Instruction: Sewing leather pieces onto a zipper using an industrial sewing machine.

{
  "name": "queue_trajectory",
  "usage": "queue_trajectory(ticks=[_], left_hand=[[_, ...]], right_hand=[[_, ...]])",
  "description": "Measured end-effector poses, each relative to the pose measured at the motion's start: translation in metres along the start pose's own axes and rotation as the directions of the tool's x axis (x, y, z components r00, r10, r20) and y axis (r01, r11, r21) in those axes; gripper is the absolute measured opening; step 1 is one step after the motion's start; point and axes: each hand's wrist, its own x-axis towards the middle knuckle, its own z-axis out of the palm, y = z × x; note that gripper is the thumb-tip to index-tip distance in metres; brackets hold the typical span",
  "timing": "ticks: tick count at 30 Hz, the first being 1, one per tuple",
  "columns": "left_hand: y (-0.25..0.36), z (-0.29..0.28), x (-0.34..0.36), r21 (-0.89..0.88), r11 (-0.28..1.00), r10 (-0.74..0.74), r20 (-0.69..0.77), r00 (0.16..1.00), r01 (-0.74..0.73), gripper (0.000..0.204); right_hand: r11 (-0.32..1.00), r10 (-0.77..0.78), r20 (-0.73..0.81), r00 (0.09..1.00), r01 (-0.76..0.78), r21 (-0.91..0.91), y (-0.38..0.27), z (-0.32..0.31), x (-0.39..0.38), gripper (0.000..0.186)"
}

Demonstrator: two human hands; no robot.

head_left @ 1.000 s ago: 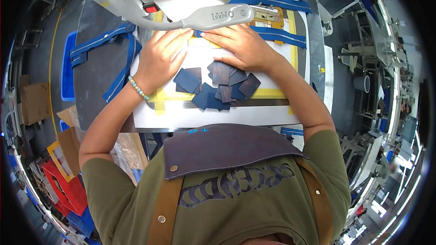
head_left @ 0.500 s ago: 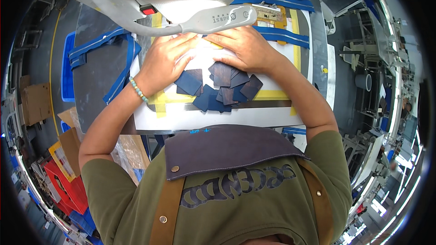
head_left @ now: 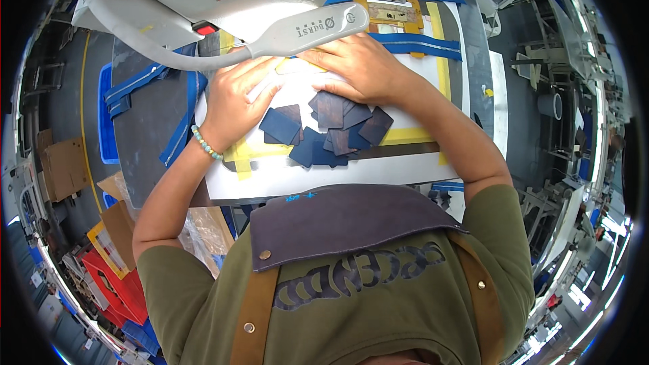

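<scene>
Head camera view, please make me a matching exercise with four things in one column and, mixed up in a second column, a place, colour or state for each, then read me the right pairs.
Things:
1. Lamp
2. Bead bracelet
3. Small squares
4. Apron

Descriptions:
A. Worn just behind the left hand
B. Dark purple, with brown straps
C. Grey, hiding part of the right hand in this view
D. Loosely overlapping, some blue, some brown

Right pairs: 1-C, 2-A, 3-D, 4-B.
</scene>
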Motion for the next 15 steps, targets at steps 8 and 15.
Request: queue_trajectory(ticks=[8, 15], left_hand=[[0.0003, 0.0004, 0.0016, -0.023, 1.0, 0.004, 0.032, 0.999, -0.003, 0.034], [-0.0005, 0.0019, 0.0015, 0.026, 0.999, 0.04, 0.101, 0.994, -0.043, 0.035]], right_hand=[[1.0, -0.005, -0.019, 1.0, 0.005, -0.008, -0.0013, 0.0011, 0.0011, 0.053], [1.0, -0.023, -0.027, 0.999, 0.023, 0.013, 0.0002, -0.0002, 0.0008, 0.048]])
